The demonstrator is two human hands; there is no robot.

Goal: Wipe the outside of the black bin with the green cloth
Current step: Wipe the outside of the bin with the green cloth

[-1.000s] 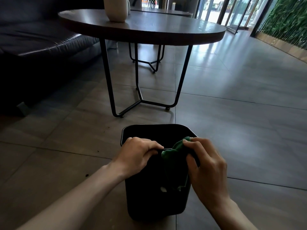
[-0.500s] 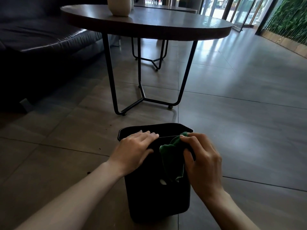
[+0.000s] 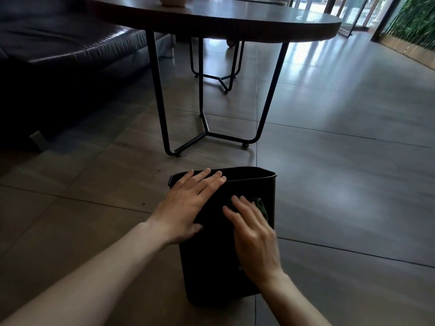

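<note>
The black bin (image 3: 211,267) stands on the tiled floor right in front of me, tipped away so only a thin slit of its mouth shows. My left hand (image 3: 188,203) lies flat on the bin's near upper left corner, fingers stretched to the rim. My right hand (image 3: 251,234) presses the green cloth (image 3: 260,205) flat against the bin's near outer wall. Most of the cloth is hidden under the palm; a dark green fold shows past the fingertips.
A round dark table (image 3: 235,20) on thin black metal legs (image 3: 204,135) stands just beyond the bin, with a pale vase (image 3: 173,0) on it. A dark leather sofa (image 3: 58,43) fills the left. Grey floor tiles stretch to the right.
The bin has tipped away from me. My left hand went from gripping the rim to lying flat on it. My right hand slid the cloth from the rim down onto the outer wall.
</note>
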